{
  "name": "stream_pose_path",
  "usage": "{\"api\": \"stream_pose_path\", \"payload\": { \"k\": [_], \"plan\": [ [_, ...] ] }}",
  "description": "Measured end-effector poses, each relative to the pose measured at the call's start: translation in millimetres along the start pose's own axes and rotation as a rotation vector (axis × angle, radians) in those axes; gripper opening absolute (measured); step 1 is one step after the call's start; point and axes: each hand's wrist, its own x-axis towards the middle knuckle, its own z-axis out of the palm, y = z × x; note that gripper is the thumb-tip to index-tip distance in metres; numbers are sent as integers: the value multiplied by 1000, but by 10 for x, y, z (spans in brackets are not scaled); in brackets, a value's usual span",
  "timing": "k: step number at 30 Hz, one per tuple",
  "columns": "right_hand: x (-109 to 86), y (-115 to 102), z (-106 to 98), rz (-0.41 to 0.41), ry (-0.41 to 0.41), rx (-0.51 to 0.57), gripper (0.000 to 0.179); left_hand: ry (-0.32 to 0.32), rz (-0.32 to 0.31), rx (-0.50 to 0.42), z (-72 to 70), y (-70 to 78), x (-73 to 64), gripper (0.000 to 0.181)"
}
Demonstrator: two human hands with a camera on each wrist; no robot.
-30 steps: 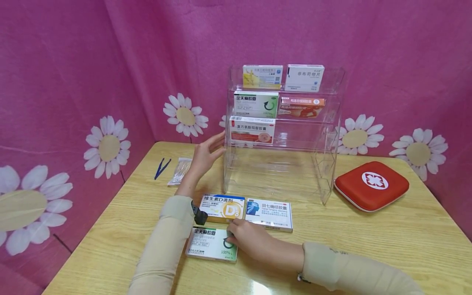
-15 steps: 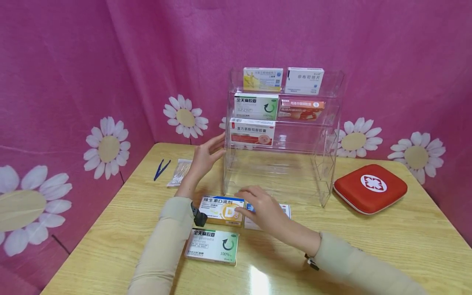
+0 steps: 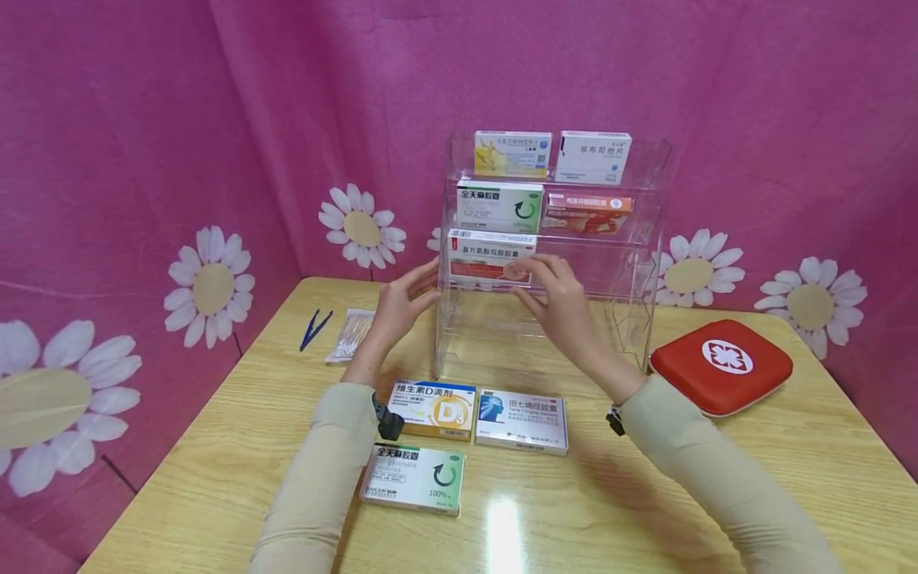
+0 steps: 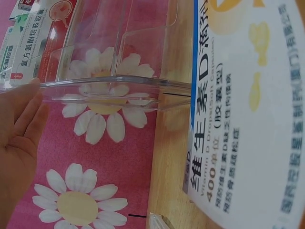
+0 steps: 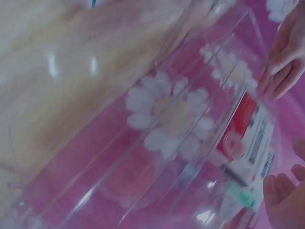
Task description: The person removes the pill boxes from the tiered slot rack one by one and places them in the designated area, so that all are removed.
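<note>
In the head view my left hand (image 3: 402,307) rests against the left side of a clear tiered display rack (image 3: 545,327), fingers extended. The left wrist view shows that hand's fingertips (image 4: 34,83) at the rack's edge. My right hand (image 3: 562,307) is raised before the third tier, thumb and fingers apart, with nothing between them. Its fingertips overlap the right end of a red-and-white medicine box (image 3: 488,257); whether they touch it, I cannot tell. In the right wrist view the right hand (image 5: 288,193) appears loosely bent beside the rack.
Before the rack lie a vitamin D box (image 3: 433,408), a white-and-blue capsule box (image 3: 522,422) and a green-and-white capsule box (image 3: 413,478). Several more boxes fill the upper tiers. A red zip case (image 3: 717,367) is at right; blue tweezers (image 3: 314,330) and a cotton swab bag (image 3: 351,335) lie left.
My right hand has left the green-and-white box on the table, passed over the vitamin D box and risen to the rack's third tier. My left hand has stayed at the rack's side.
</note>
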Motion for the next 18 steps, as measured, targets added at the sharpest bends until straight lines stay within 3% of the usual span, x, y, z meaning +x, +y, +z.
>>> {"api": "stream_pose_path", "payload": {
  "k": [10, 18],
  "plan": [
    [245, 351, 95, 114, -22, -50, 45, 1, -23, 28, 3, -36, -27, 54],
    [306, 457, 203, 113, -14, 1, 35, 1, -1, 29, -4, 2, -7, 54]
  ]
}}
